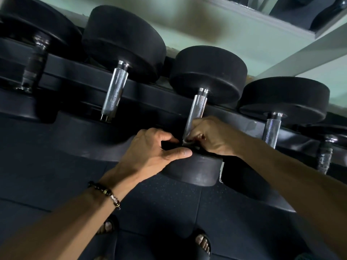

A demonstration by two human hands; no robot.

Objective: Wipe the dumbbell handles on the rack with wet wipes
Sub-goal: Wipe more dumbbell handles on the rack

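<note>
Several black dumbbells lie side by side on a dark rack [150, 87]. The middle one has a knurled steel handle [197, 109] and a near head [195, 171] jutting toward me. My right hand [212, 136] curls around the lower end of that handle, with a bit of whitish wet wipe [187, 141] showing under its fingers. My left hand [152, 149] holds the rim of the near head, thumb along its top edge. A beaded bracelet circles my left wrist.
Neighbouring handles stand to the left [114, 92] and to the right [272, 130]. Two darker wrapped handles sit at the far left [34, 62] and far right [324, 154]. Dark rubber floor [56, 184] lies below, with my sandalled feet [202, 243] on it. A pale wall [206, 21] rises behind.
</note>
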